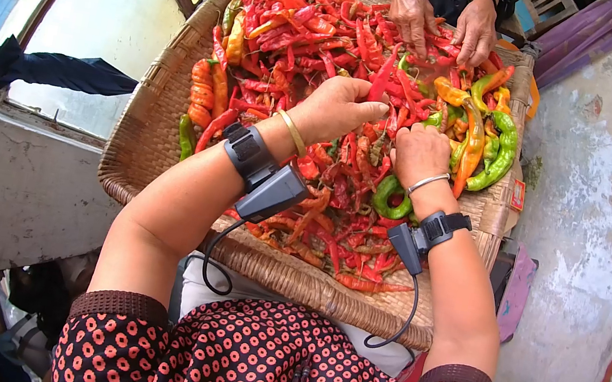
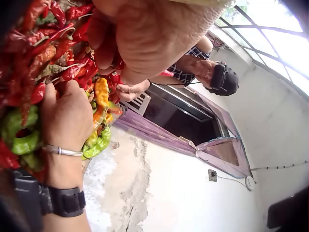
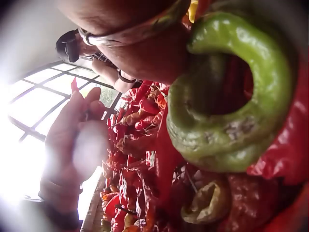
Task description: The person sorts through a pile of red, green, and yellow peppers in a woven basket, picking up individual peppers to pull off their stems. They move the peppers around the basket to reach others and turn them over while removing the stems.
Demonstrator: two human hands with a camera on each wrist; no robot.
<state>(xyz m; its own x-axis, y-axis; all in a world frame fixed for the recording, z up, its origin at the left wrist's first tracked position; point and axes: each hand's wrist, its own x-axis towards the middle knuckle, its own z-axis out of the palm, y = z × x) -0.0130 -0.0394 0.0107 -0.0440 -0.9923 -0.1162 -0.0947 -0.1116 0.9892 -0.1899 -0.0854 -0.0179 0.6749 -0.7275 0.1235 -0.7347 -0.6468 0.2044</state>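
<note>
A heap of mostly red chili peppers fills a woven basket tray. Above the heap, my left hand pinches a red chili pepper between thumb and fingers, its tip pointing up and away. My right hand is down at the heap, just right of my left, with its fingers bent toward the peppers. I cannot tell whether those fingertips grip one. Close below my right wrist lies a curled green pepper, also in the head view. Larger green and orange peppers lie to the right of this hand.
Across the tray, another person's two hands reach into the far side of the heap. A window and a folded dark umbrella stand at the left. A peeling wall rises on the right.
</note>
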